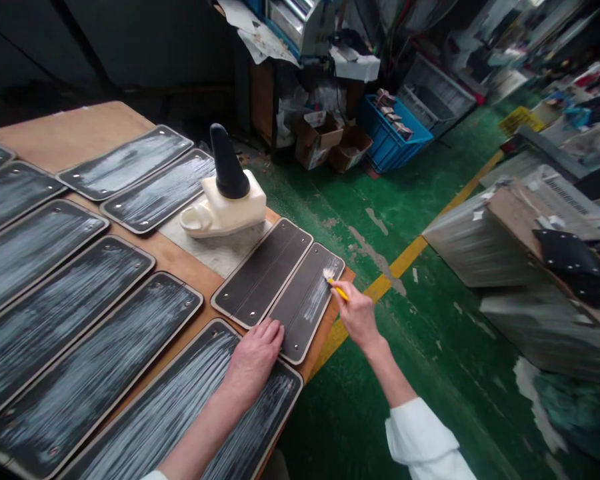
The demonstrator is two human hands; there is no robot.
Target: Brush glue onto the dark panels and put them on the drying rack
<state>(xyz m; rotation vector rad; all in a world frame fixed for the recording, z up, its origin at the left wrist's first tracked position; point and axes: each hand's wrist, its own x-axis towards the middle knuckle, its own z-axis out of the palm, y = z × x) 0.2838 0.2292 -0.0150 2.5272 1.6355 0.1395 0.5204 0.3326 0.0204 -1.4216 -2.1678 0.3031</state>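
My right hand [357, 315] is closed on a yellow-handled brush [334, 283], whose white bristles touch the far right end of a dark rectangular panel [305, 303] at the table's corner. That panel has a few white streaks. My left hand [255, 357] lies flat with fingers stretched out, pressing the near ends of this panel and its unstreaked neighbour [263, 270]. Under my left forearm lies a panel [180, 413] coated in white streaks.
Several more streaked dark panels [70, 373] cover the wooden table [80, 133]. A white pot with a black cone-shaped top [227, 193] stands on a white cloth. Beyond the table edge is a green floor with a yellow line [405, 257], a blue crate [393, 137], cardboard boxes and a wrapped bench.
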